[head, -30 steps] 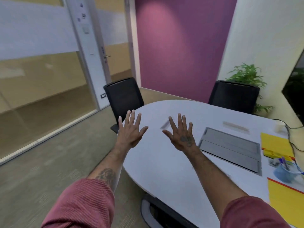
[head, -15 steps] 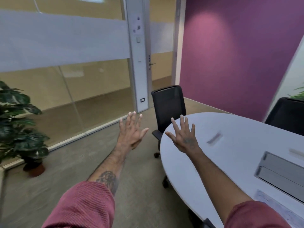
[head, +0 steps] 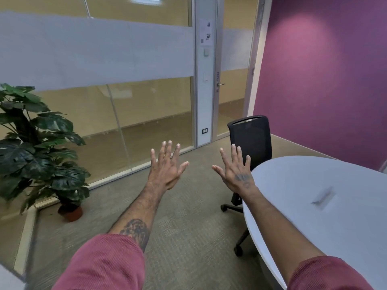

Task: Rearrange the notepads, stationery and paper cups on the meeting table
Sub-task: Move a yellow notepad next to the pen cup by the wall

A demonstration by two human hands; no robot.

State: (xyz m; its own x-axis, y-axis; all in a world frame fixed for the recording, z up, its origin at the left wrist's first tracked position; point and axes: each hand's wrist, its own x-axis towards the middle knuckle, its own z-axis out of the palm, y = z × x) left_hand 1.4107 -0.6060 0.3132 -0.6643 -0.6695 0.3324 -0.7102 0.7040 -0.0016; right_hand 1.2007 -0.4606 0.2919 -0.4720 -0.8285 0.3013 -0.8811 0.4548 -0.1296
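1. Task stuff first: no notepads, pens or paper cups are in view. The only thing lying on the white worktop [head: 303, 206] is a small blurry pale strip [head: 323, 197] out toward the right, and I honestly can't tell what it is. The rest of the visible worktop end is bare, so the items must sit somewhere outside the picture.

2. Hands: the left hand [head: 166, 166] is held out in the air over the carpet [head: 188, 227], fingers spread, grip fully released, holding nothing. The right hand [head: 235, 170] is the same deal, splayed wide and not grasping a thing, hovering just left of the worktop's rounded edge.

3. Around that: a black office chair [head: 250, 141] stands at the far end of the worktop, just beyond the right hand. A potted plant [head: 35, 147] is off to the left by the glass wall [head: 104, 80], and a purple wall [head: 324, 80] is far right.

4. My take on the step: nothing has been picked yet. To do it well, I'd turn the head toward the worktop so the items come into view, then pick one target per hand rather than reaching blind.
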